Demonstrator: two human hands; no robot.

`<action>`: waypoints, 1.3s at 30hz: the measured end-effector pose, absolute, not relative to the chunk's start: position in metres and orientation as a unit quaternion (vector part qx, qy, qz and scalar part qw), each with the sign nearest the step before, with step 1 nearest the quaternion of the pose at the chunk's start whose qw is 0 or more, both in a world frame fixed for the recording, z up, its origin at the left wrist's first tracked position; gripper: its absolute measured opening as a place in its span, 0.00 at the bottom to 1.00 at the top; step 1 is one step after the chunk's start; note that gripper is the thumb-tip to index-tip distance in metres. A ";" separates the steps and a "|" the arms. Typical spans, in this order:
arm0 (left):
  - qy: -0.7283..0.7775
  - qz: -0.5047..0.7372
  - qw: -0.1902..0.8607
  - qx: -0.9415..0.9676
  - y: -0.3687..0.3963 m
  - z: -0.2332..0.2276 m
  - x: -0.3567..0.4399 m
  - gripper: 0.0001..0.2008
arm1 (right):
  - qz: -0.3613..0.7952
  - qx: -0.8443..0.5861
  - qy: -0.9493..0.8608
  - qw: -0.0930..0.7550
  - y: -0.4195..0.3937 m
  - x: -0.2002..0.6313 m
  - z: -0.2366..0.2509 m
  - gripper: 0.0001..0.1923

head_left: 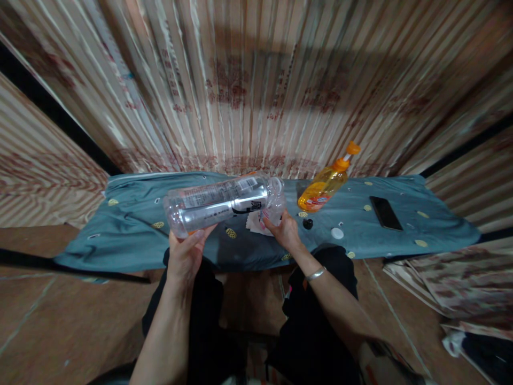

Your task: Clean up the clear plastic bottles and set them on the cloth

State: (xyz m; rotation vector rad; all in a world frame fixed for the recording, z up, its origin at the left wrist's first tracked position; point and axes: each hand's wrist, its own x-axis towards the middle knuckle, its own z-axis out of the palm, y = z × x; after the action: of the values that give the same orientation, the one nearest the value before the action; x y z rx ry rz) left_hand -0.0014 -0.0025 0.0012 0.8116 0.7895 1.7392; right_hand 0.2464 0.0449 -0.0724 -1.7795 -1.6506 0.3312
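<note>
Nearest, black trousers [308, 326] fill the bottom middle, both forearms rising out of them over a brown floor [60, 326]. Left hand [186, 256] is cupped under the base end of a clear plastic bottle [224, 202], fingers curled up around it, gripping. Right hand [285, 231] is closed round the bottle's neck end, fingertips pinching near the shoulder; a silver bangle [316, 274] sits on that wrist. Bottle lies sideways in the air, base to the left, neck to the right, slightly tilted, held above the near edge of a low table covered by a teal cloth [132, 214] with small yellow motifs. It looks empty, label with black print wrapped round the middle. Whether a cap is on it I cannot tell, the right hand hides the mouth. Under the bottle, partly hidden by it, a white paper scrap [253, 222] lies on the cloth. Just right of the right hand: a small black cap [308, 223], then a white cap [337, 233], apart from each other. Further back, an orange dish-soap bottle [326, 184] with an orange pump top leans tilted to the right, close to the clear bottle's neck but not touching. Well right, a black phone [385, 213] lies flat, screen dark. Behind the table, striped printed sheeting [256, 80] forms the back wall; more of it is stacked at the right floor edge [449, 289].
</note>
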 end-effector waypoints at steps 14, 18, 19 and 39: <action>0.344 0.718 0.508 0.328 -0.003 -0.004 -0.005 0.27 | 0.122 -0.689 -0.630 0.337 0.046 0.245 -0.073 0.23; 0.341 0.714 0.514 0.332 -0.004 -0.003 -0.005 0.25 | 0.124 -0.684 -0.633 0.342 0.045 0.246 -0.073 0.21; 0.339 0.713 0.516 0.333 -0.004 -0.003 -0.006 0.25 | 0.125 -0.682 -0.634 0.344 0.045 0.246 -0.073 0.21; 0.335 0.721 0.505 0.336 -0.005 -0.007 -0.007 0.31 | 0.138 -0.680 -0.625 0.358 0.045 0.244 -0.075 0.22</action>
State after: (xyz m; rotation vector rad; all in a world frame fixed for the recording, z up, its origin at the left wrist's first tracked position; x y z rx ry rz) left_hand -0.0066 -0.0045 -0.0069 0.8117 0.8079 1.7405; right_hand 0.2439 0.0451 -0.0745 -1.7540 -1.6121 0.3573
